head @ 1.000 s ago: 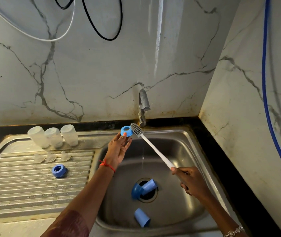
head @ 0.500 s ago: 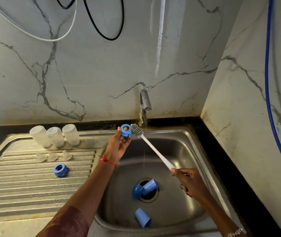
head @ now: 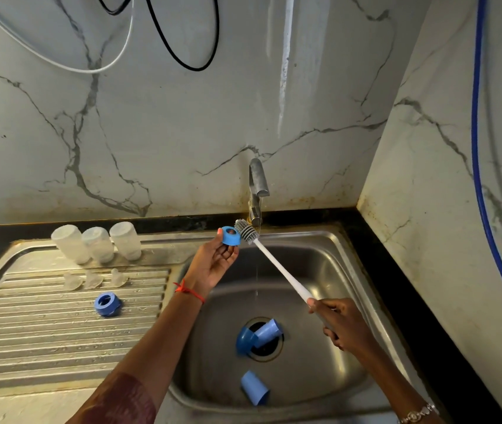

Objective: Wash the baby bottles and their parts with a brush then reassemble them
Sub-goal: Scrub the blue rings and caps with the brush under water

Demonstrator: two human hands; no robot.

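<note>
Steel, ribbed and wet, forms the draining board on the left. At its back edge three translucent white plastic bottles stand in a row and touch each other. Just in front of them lie three clear silicone teats, and nearer to the camera one blue plastic screw ring lies alone on the ribs. I judge that these seven parts are already washed and put aside.

To the right, above the rim of the steel sink basin, the left hand pinches a second blue screw ring by its lower edge, between the thumb and the bent fingertips. The grey bristle head of a long white-handled brush touches the right side of this ring. Just behind it the metal tap gives a thin stream of water, which falls beside the brush head. So the step in hand seems to be the scrubbing of this ring.

Down in the basin, a third blue ring and a blue plastic cap lie on the drain hole, and another blue cap lies near the front wall. These three probably wait for the brush. After them the whole reassembly is left, since no bottle has any part on it.

At the far right, the right hand has its fingers curled around the lower end of the brush handle.

No brand, label or writing can be read anywhere.
</note>
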